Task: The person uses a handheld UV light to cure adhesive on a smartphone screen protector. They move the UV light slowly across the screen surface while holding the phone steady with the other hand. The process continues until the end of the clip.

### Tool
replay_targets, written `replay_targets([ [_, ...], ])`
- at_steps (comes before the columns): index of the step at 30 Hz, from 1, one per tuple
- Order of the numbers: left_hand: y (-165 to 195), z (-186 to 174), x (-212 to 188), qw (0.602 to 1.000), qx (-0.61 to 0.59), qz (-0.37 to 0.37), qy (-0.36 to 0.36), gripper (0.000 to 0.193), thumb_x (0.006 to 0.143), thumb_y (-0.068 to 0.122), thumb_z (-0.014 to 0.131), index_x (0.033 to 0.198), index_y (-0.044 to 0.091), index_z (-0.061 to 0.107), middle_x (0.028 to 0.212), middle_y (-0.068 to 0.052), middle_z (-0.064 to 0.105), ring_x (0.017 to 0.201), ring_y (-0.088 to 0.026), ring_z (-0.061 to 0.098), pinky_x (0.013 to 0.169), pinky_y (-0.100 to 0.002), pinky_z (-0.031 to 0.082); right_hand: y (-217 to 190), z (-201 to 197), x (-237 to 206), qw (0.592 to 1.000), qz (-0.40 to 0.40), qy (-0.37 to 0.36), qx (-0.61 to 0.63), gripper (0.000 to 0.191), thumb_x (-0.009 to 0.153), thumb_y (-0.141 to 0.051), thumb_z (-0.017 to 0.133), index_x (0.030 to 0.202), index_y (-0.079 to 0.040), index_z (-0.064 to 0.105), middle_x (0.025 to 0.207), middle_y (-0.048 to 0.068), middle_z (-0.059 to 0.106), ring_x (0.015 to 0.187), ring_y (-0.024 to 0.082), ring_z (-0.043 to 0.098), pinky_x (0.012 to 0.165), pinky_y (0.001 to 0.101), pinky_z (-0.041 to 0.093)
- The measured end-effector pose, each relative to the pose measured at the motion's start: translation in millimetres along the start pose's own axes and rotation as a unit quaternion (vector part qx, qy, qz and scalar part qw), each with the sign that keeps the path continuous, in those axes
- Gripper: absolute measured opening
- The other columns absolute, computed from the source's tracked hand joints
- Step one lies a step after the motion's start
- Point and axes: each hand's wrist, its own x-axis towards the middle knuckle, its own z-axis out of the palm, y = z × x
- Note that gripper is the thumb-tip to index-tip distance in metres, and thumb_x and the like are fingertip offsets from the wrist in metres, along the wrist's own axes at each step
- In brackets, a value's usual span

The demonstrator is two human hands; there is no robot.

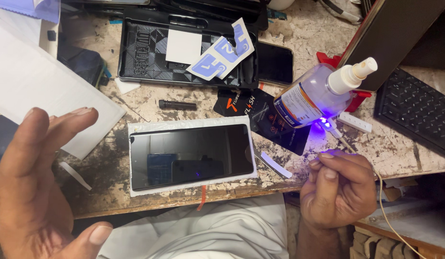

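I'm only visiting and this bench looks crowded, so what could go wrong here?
The spray bottle leans tilted beside the phone; it might tip and wet the screen. The phone lies near the table edge, so a nudge from the open left hand could push it off. The right hand may snag the cable.

Up top, a black tray carries a white card and blue tabs. Just below it lies a black bit. A spray bottle leans over a black packet, with a keyboard far right.
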Motion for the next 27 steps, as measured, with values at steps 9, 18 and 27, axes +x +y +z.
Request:
replay_targets([
  [9,-9,6,2,0.999,-0.033,0.004,-0.016,0.108,0.083,0.03,0.086,0.167,0.009,0.021,0.152,-0.023,0.05,0.152,-0.026,0.042,0.131,-0.04,0.024,4,-6,8,1.0,0.002,-0.003,0.003,0.007,0.104,0.003,0.059,0.108,0.007,0.062,0.099,0.016,0.062,0.075,0.013,0.061,0.061,0.0181,0.052],
  [18,-1,18,9,0.998,-0.052,-0.022,-0.013,0.112,0.079,0.024,0.083,0.168,0.006,0.018,0.159,-0.025,0.048,0.157,-0.029,0.04,0.135,-0.044,0.027,-4,-21,27,1.0,0.011,-0.003,-0.015,0.007,0.104,0.003,0.061,0.109,0.007,0.065,0.098,0.013,0.064,0.072,0.011,0.062,0.064,0.0192,0.05],
  [27,3,24,18,0.999,-0.043,0.0,-0.014,0.108,0.077,0.02,0.08,0.165,0.005,0.02,0.154,-0.025,0.049,0.152,-0.03,0.041,0.133,-0.043,0.026,-15,-59,84,0.858,0.003,-0.183,-0.48,0.017,0.097,-0.013,0.081,0.111,-0.004,0.077,0.106,0.008,0.069,0.099,0.02,0.062,0.095,0.0338,0.05],
])
